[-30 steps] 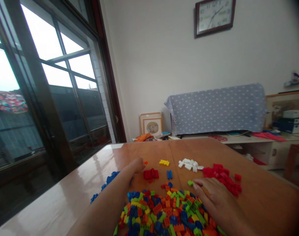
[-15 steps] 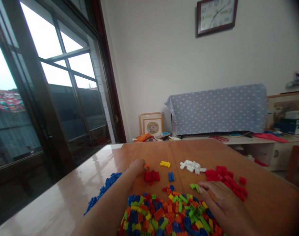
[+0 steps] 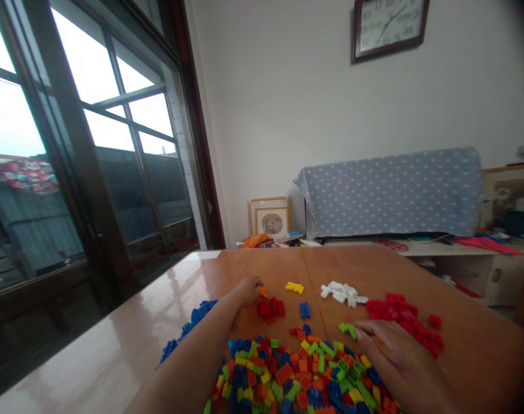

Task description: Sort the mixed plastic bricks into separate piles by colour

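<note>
1. Our left hand (image 3: pixel 248 290) reaches out with its fingers curled and their tips at the orange bricks (image 3: pixel 264 292); we cannot tell whether they pinch one.
2. Our right hand (image 3: pixel 391 348) lies low with its fingers close together, tips at the green bricks (image 3: pixel 347 329); whether one is pinched there we cannot tell either.
3. The orange bricks lie just beyond the dark red bricks (image 3: pixel 271 308); the green ones sit between the mixed heap (image 3: pixel 285 374) and the white bricks (image 3: pixel 343 292).
4. All these look like hard plastic, so we judge them light, stiff and not easily broken. Their smooth faces might slide on the glossy table (image 3: pixel 266 261).
5. We would take a brick by two opposite sides between thumb and forefinger, as near its middle as we can; in the mixed heap, neighbours could come along or roll off.
6. As for containers, the bricks lie loose on the wood, the blue heap (image 3: pixel 192 322) on our left included. At the back, a pale cabinet (image 3: pixel 507 282) has an open compartment with something red inside, too blurred to name.
</note>
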`<state>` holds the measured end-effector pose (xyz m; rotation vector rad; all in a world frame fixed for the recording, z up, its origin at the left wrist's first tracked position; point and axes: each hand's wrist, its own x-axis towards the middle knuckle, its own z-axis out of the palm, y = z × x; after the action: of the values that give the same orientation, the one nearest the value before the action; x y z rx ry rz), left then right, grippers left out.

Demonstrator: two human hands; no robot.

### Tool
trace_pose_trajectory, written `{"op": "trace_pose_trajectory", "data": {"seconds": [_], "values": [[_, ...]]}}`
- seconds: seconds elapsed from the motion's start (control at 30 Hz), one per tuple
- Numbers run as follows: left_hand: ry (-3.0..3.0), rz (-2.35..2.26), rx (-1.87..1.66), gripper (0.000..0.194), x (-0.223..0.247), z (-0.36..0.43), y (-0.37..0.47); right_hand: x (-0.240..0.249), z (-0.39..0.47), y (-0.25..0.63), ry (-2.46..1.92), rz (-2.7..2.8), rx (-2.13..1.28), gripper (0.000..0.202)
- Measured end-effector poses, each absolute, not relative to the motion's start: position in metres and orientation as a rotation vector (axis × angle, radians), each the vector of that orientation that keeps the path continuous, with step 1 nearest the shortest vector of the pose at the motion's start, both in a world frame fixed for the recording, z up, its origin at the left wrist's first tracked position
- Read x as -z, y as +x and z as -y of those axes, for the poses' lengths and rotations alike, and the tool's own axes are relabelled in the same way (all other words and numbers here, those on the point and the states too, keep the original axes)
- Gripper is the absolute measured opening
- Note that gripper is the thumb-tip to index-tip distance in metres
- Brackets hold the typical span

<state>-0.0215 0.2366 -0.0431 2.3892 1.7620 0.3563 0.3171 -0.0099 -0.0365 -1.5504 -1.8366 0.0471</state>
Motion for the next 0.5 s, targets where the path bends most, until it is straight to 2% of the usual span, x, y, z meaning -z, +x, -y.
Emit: {"op": "trace_pose_trajectory", "data": {"seconds": [0.2, 0.5], "values": [[2.418, -1.703, -0.402, 0.014, 0.0454, -0.2372, -0.0222, 0.0390, 0.0072, 0.3184, -1.545, 1.821, -0.009, 0.032], [2.291, -1.745, -0.391, 0.020, 0.0431, -0.2303, -0.0224, 0.0374, 0.0087, 0.3172, -1.547, 1.833, -0.047, 0.034]]}}
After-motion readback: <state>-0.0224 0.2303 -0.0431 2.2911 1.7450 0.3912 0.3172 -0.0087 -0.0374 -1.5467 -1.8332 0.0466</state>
